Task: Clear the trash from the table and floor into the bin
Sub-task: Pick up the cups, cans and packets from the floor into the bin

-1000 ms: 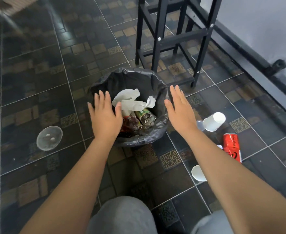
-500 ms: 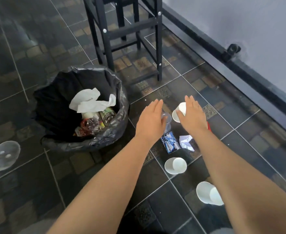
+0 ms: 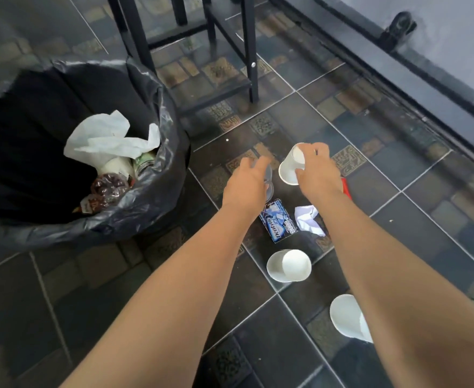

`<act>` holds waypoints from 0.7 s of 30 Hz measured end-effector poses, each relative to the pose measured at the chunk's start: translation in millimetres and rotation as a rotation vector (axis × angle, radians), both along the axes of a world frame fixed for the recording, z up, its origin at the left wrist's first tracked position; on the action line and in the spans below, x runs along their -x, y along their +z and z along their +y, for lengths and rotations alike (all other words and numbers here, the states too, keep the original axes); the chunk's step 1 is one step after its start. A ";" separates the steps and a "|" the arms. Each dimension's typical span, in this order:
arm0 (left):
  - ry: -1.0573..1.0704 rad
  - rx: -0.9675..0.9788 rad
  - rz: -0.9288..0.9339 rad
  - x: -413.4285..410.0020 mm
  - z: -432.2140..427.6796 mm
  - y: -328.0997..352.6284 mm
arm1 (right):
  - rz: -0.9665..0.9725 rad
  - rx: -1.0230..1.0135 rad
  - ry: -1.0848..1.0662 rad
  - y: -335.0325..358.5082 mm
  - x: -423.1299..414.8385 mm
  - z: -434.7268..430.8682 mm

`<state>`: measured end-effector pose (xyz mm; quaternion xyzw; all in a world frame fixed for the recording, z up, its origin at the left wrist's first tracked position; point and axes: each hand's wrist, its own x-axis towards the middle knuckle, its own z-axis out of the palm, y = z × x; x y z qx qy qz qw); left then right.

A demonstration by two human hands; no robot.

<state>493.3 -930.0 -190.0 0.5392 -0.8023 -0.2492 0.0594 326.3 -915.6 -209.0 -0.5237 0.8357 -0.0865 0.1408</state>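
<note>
- Where the dark tiled floor [image 3: 300, 345] meets the wall at 1 to 3 o'clock, a black rail [image 3: 398, 68] closes that side; black stool legs [image 3: 251, 49] stand at 12 o'clock, just beyond the bin.
- Bare tiles lie between the bin [image 3: 157, 191] at 9 o'clock and the litter at centre.
- Right hand [image 3: 318, 172]: fingers curled round a white paper cup [image 3: 291, 166], tilted, mouth toward the camera.
- Left hand [image 3: 247, 183]: partly closed on a clear plastic cup [image 3: 269, 183], grip not fully visible.
- Bin: black liner, holding white paper, bottles and wrappers.
- On the floor at 5 o'clock: blue gum packet [image 3: 279, 221], crumpled paper [image 3: 308, 219], two white cups [image 3: 289, 266] [image 3: 347, 317].
</note>
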 end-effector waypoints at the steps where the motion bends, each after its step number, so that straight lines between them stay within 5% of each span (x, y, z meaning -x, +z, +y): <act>1: 0.013 0.009 0.014 -3.5 1.7 1.3 | 0.021 0.013 -0.009 -1.8 -0.4 1.6; 21: 0.135 0.092 0.232 -55.9 38.4 33.7 | 0.048 0.066 -0.031 -7.3 -24.8 8.2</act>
